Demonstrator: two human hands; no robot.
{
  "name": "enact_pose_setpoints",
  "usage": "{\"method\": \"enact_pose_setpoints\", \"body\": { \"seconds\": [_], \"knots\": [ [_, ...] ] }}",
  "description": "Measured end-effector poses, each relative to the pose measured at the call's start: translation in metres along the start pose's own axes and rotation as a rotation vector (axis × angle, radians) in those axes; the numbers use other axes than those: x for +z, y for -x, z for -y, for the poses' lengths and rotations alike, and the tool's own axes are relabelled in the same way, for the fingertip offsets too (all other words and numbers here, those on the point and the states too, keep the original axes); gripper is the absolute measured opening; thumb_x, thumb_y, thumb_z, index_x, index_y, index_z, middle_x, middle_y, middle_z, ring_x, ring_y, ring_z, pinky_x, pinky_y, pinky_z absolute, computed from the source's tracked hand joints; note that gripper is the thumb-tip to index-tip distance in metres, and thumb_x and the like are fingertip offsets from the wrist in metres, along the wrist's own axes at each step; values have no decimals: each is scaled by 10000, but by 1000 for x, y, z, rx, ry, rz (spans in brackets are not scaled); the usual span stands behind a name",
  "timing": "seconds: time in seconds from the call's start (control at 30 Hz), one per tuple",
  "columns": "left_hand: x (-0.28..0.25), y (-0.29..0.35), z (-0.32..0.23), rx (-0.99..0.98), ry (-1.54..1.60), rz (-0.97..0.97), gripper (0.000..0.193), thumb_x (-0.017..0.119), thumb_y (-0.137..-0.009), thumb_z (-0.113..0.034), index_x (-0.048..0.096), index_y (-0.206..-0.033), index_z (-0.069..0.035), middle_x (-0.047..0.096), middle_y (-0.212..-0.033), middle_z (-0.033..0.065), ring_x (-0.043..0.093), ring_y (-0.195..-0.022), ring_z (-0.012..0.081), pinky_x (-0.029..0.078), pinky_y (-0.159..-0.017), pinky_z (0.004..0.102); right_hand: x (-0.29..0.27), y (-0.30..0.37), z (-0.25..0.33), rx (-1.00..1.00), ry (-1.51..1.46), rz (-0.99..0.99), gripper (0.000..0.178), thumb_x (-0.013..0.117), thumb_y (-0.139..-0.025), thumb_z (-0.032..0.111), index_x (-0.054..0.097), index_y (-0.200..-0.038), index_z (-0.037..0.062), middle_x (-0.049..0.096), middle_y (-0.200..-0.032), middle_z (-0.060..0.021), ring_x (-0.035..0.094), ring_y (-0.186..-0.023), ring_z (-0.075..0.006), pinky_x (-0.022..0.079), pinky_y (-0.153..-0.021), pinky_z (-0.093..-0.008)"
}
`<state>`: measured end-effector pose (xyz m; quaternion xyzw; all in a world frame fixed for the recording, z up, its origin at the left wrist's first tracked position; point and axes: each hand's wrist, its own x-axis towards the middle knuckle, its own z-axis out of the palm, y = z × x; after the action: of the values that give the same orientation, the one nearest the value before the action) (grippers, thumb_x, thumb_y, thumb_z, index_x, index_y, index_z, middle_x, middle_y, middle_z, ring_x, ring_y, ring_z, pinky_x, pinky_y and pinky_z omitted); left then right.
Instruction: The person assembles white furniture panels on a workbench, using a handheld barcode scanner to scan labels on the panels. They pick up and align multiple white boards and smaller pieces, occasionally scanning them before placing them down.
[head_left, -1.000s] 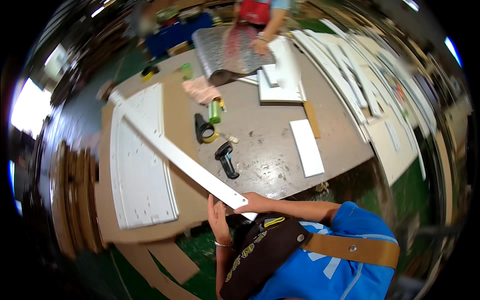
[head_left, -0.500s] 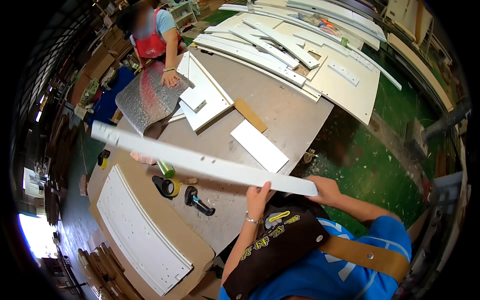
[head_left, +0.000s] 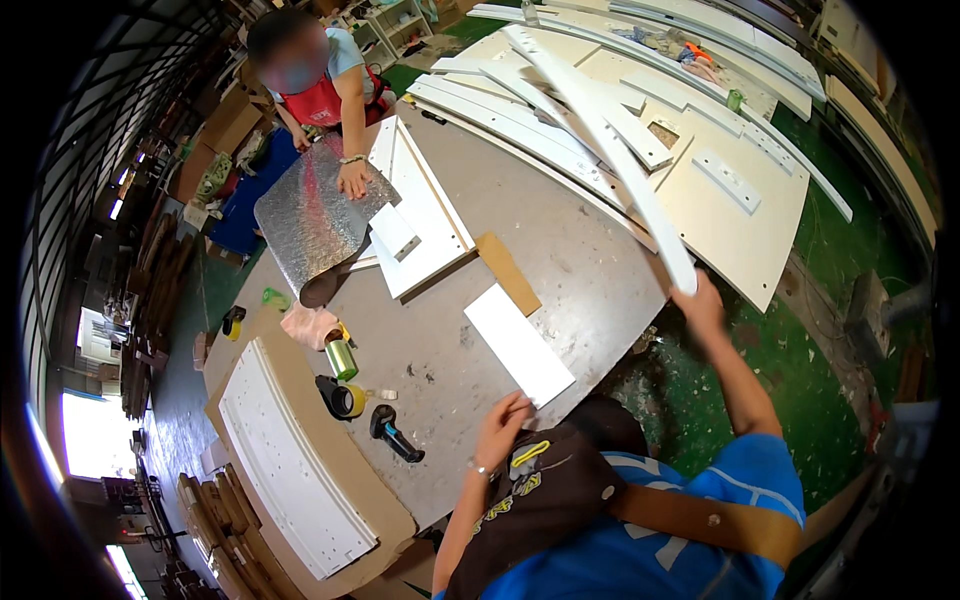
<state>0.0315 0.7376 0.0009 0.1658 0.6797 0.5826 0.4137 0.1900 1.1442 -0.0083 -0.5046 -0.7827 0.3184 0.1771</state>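
My right hand [head_left: 702, 308] grips the near end of a long white board [head_left: 645, 190], held tilted up and away over the far right stack. The board's far end reaches above the other white strips there. My left hand [head_left: 502, 428] is off the board, fingers loosely bent and holding nothing. It hovers by the near corner of a small white panel [head_left: 520, 345] lying on the grey table [head_left: 440, 340]. A piece of brown cardboard [head_left: 508, 275] lies just beyond that panel.
Across the table, a co-worker's hand [head_left: 353, 178] presses bubble wrap [head_left: 315, 210] beside a white frame [head_left: 425, 235]. A handheld scanner [head_left: 397, 434], tape dispenser [head_left: 340, 398] and green roll [head_left: 341, 360] lie left. A drilled white panel [head_left: 290, 455] rests on cardboard. White boards [head_left: 735, 225] are stacked right.
The long board has swung from across the table to the far right, carried by my right hand. My left hand has let go of it. The co-worker's hand stays on the bubble wrap.
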Motion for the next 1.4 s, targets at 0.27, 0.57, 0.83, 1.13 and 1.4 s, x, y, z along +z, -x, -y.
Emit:
{"method": "enact_pose_setpoints", "body": {
  "seconds": [0.27, 0.57, 0.83, 1.13, 1.4],
  "knots": [
    [-57, 70, 59, -110, -1, -501, 346, 561, -907, -79, 503, -1229, 34, 628, -1105, 139, 598, -1008, 173, 479, -865, 271, 0, -167, 8, 114, 265, -58, 466, 645, -710, 331, 590, -1105, 88, 638, -1014, -188, 617, -938, -337, 486, -777, -416],
    [-25, -4, 24, -92, 70, -407, 357, 560, -916, -107, 499, -1243, 23, 630, -1126, 116, 607, -969, 157, 469, -834, 255, 107, -253, 85, -725, 77, -9, 302, 596, -812, 147, 600, -1111, 107, 565, -1190, -124, 468, -1182, -305, 374, -967, -431],
    [-24, 0, 28, -120, 34, -356, 342, 560, -901, -62, 507, -1225, 34, 623, -1104, 130, 583, -1020, 170, 453, -897, 270, 153, -302, 103, -696, 521, -137, 186, 547, -859, 242, 626, -939, 94, 611, -1118, -45, 403, -1252, -271, 245, -1035, -596],
    [-27, 4, 77, -111, 358, -475, 315, 571, -902, -83, 527, -1187, 44, 644, -1054, 129, 610, -933, 175, 488, -833, 271, 211, -304, 128, -556, 545, -272, 600, 606, -796, 470, 541, -1191, 23, 595, -1021, -161, 514, -1040, -297, 293, -976, -500],
    [-9, -37, -6, -412, -272, -249, 445, 598, -847, -334, 549, -1224, -101, 567, -1190, 137, 533, -1086, 232, 415, -930, 348, 180, -295, 171, -159, 475, 95, 699, 739, -644, 527, 569, -1138, 64, 590, -1119, -155, 527, -1102, -298, 319, -976, -509]
  ]
}}
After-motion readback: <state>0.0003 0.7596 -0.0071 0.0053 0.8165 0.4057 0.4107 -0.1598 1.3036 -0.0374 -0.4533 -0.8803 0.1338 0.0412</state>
